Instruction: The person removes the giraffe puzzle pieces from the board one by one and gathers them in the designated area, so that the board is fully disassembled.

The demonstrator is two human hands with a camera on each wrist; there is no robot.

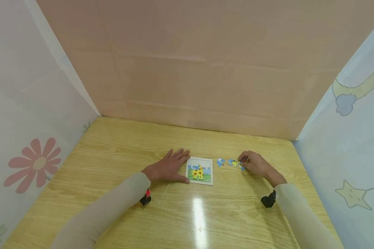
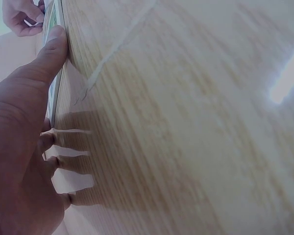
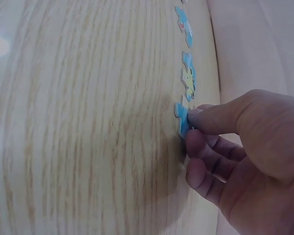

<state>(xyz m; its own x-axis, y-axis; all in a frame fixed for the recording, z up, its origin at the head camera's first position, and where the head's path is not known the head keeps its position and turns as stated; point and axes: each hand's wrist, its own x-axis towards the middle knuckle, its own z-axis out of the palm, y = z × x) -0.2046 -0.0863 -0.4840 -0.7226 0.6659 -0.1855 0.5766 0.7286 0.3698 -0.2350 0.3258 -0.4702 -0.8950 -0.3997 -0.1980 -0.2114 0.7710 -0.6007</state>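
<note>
The step in hand looks to be picking up a loose piece for the puzzle board (image 1: pixel 194 162), which lies flat on the counter (image 1: pixel 162 221) between the two hands. Its lower part shows a giraffe picture (image 1: pixel 197 173), while the strip across its top is pale and seems to lack its pieces. The left hand (image 1: pixel 169 168) steadies the board's left side, fingers spread, thumb at the near corner. The right hand (image 1: pixel 254 164) has its fingers curled, thumb and forefinger seemingly pinching the edge of a blue piece (image 3: pixel 182 119) at the right end of a short row. Next to it lies a yellow-and-blue piece (image 3: pixel 188 78), and nearer the board another blue-and-white piece (image 3: pixel 184 25).

The next move probably calls for lifting that piece clear of its neighbour, bringing it left, and turning it to match a gap at the top.

From the head, the right hand partly covers the pinch; the right wrist view shows the thumb on the piece and the thin edge of the card (or wood, I cannot tell which). Only the head view shows the giraffe properly: the left wrist camera sees the board nearly edge-on, with the left thumb against its rim
</note>
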